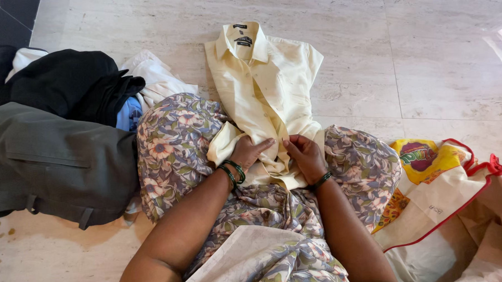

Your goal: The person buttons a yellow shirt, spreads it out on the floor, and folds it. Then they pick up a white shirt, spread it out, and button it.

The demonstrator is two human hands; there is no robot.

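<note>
A pale yellow collared shirt lies front up on the marble floor, its lower part draped over my lap, which is covered in flowered cloth. My left hand rests on the shirt's front placket, fingers pinching the fabric. My right hand pinches the same placket just to the right of it. Both wrists carry dark green bangles. The two hands nearly touch at the fingertips.
A pile of clothes lies at the left: grey trousers, a black garment, white cloth and a bit of blue. A cream bag with red trim and a yellow print sits at the right. Marble floor stretches beyond.
</note>
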